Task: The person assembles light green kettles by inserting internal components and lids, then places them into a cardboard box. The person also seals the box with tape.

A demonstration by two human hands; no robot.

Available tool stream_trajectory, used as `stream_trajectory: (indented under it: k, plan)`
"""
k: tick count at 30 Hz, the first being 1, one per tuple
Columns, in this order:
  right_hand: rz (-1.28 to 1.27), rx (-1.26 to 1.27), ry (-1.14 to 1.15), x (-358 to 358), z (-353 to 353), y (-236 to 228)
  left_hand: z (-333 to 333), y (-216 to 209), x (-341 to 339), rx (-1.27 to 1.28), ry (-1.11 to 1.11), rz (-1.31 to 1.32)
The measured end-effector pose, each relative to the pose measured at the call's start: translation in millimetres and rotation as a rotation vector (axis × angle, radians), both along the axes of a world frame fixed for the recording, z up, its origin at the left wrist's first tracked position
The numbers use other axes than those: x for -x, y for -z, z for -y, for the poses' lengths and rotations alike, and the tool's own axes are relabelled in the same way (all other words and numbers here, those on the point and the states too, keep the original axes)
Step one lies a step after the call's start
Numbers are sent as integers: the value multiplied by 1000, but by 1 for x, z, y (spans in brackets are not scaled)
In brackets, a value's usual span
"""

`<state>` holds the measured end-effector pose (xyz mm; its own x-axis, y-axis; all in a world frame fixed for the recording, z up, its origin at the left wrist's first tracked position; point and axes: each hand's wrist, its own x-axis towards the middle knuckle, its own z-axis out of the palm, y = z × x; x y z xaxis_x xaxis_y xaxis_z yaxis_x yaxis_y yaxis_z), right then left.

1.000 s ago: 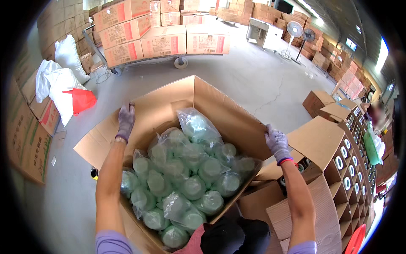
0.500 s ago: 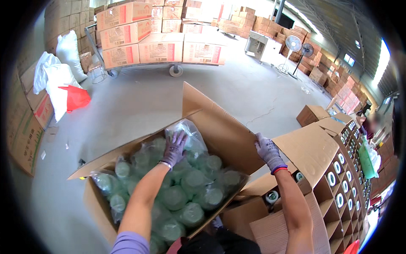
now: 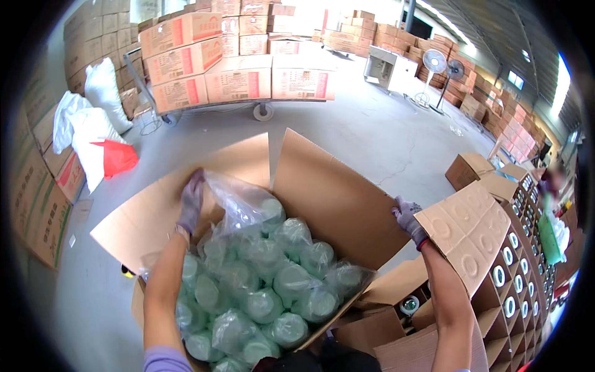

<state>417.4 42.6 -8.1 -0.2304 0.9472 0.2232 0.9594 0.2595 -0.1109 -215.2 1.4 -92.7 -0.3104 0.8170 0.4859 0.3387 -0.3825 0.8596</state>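
In front of me stands an open cardboard carton lined with a clear plastic bag. Inside the bag lie several pale green, see-through round-ended containers; their exact kind is hard to make out. My left hand, in a grey-purple glove, pinches the bag's loose edge by the carton's left flap, pulling the film up. The gloved right hand closes over the outer edge of the tall right-hand flap.
At right, a cardboard sheet with round dents leans by divided cartons of white-ringed jars. Beyond them are a green basin and a person. A cart stacked with boxes, white sacks and standing fans stand farther off.
My left hand has moved left from the top of the bag to the left flap, drawing film with it. The left flap now leans outward, and more containers show.
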Motion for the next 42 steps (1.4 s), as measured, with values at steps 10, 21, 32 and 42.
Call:
stream_trajectory:
  k: [10,21,32,42]
  plan:
    - [215,136,93,86,118,-18,112,-36,-96,317,158,-392]
    - [37,147,79,94,124,-16,36,-17,39,449,-473,-707]
    - [91,86,-89,54,110,-13,34,-54,40,506,-558,-568]
    - [657,483,-323,156,246,145,303,-4,-101,200,-205,-721]
